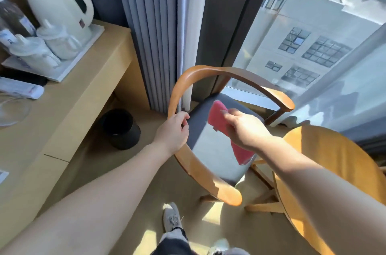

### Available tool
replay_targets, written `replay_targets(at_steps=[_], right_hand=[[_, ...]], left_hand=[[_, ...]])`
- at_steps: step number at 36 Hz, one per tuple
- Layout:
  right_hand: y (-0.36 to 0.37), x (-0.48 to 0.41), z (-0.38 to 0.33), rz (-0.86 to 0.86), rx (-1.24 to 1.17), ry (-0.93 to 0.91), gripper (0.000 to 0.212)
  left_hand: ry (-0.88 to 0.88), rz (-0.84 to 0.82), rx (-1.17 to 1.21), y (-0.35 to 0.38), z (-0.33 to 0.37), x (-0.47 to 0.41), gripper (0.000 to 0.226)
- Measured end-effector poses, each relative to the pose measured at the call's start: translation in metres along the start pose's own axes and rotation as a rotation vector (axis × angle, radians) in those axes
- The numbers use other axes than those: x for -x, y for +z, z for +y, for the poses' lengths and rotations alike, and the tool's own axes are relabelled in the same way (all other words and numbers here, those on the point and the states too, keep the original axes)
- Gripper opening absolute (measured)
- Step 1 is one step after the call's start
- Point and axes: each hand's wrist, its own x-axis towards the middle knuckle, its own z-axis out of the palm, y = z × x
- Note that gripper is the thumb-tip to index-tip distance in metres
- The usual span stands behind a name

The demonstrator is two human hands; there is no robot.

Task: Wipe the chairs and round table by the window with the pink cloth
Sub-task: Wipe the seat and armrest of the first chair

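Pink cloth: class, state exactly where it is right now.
In the head view, right of centre, the pink cloth is held by the right hand above the chair's dark seat, left of the round table.

The chair [208,146] stands before the window [302,46], the table [334,160] just right of it, the bin [120,129] left of it on the floor [146,181], beside the surface's [73,98] right edge.

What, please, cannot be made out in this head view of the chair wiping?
Head view: the middle of the pink cloth, hidden under the right hand; whether it touches the chair seat is unclear.
Head view: the rest of the round table, cut off by the right edge.
Head view: labels on the bottles, blurred at the left edge.
Head view: the chair rail under the gripping left hand.
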Motion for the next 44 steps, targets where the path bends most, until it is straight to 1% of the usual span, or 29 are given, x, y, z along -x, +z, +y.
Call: replay_targets(at_steps=[3, 5, 8, 13, 15, 18, 20, 21, 23, 24, 26, 28, 30, 33, 35, 37, 39, 40, 42, 44], right_hand=[[0.015, -0.021, 0.012, -0.067, 0.023, 0.04, 0.066], [0.025, -0.036, 0.016, -0.118, 0.041, 0.055, 0.074], [0.034, -0.056, 0.021, -0.198, -0.006, 0.107, 0.072], [0.067, -0.083, 0.041, -0.153, 0.012, 0.032, 0.067], [0.079, -0.093, 0.049, -0.222, -0.024, 0.078, 0.07], [0.103, -0.104, 0.061, -0.359, -0.234, 0.166, 0.072], [0.123, -0.112, 0.069, -0.402, -0.268, 0.127, 0.078], [0.133, -0.115, 0.074, -0.405, -0.263, 0.101, 0.071], [0.144, -0.118, 0.078, -0.411, -0.212, 0.022, 0.045], [0.15, -0.118, 0.08, -0.424, -0.239, 0.037, 0.041], [0.166, -0.121, 0.083, -0.481, -0.37, 0.126, 0.044], [0.183, -0.124, 0.085, -0.526, -0.501, 0.193, 0.058], [0.197, -0.127, 0.085, -0.531, -0.55, 0.181, 0.054], [0.214, -0.131, 0.075, -0.509, -0.527, 0.103, 0.045], [0.224, -0.138, 0.067, -0.503, -0.515, 0.069, 0.049], [0.236, -0.146, 0.056, -0.505, -0.568, 0.038, 0.046], [0.252, -0.156, 0.049, -0.445, -0.581, -0.037, 0.065], [0.261, -0.162, 0.048, -0.408, -0.566, -0.065, 0.067], [0.282, -0.173, 0.047, -0.38, -0.52, -0.084, 0.06], [0.306, -0.177, 0.05, -0.432, -0.403, -0.105, 0.061]], left_hand=[[-0.064, 0.028, -0.05, 0.003, -0.016, -0.007, 0.026], [-0.115, 0.048, -0.091, 0.008, -0.027, -0.01, 0.023], [-0.195, 0.065, -0.139, 0.019, -0.041, -0.014, 0.021], [-0.316, 0.105, -0.221, 0.055, -0.056, -0.021, 0.028], [-0.365, 0.119, -0.261, 0.076, -0.06, -0.026, 0.033], [-0.432, 0.149, -0.294, 0.11, -0.063, -0.035, 0.038], [-0.466, 0.158, -0.292, 0.132, -0.067, -0.042, 0.043], [-0.484, 0.158, -0.287, 0.143, -0.069, -0.045, 0.047], [-0.509, 0.181, -0.298, 0.165, -0.075, -0.051, 0.054], [-0.514, 0.204, -0.312, 0.175, -0.077, -0.054, 0.056], [-0.533, 0.269, -0.336, 0.19, -0.079, -0.057, 0.058], [-0.554, 0.329, -0.338, 0.196, -0.08, -0.058, 0.057], [-0.566, 0.36, -0.329, 0.198, -0.082, -0.059, 0.057], [-0.569, 0.377, -0.342, 0.199, -0.084, -0.059, 0.057], [-0.565, 0.391, -0.339, 0.2, -0.085, -0.06, 0.056], [-0.572, 0.405, -0.338, 0.2, -0.086, -0.059, 0.055], [-0.572, 0.414, -0.337, 0.201, -0.088, -0.059, 0.056], [-0.569, 0.413, -0.335, 0.201, -0.088, -0.06, 0.057], [-0.559, 0.41, -0.336, 0.202, -0.089, -0.06, 0.058], [-0.557, 0.409, -0.331, 0.202, -0.09, -0.06, 0.058]])
